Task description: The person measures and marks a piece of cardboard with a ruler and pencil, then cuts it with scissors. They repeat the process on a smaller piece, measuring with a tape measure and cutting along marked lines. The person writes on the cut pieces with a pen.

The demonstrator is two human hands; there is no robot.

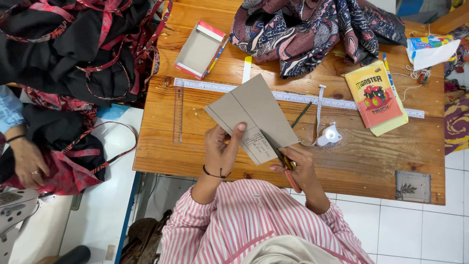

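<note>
one camera only, worn on the head, looking almost straight down on the wooden table (371,161) from close above. the table fills the middle and right of the view; its near edge lies just above the wearer's striped sleeves. left of the table a co-worker's hand (27,164) shows at the frame's edge.

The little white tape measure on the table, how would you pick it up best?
Grip the white tape measure by its round case, pinching it from above across its two sides. It lies flat on the wooden table with bare wood to its right and near side. Its strip trails away toward the long ruler, so avoid pulling that.
</note>
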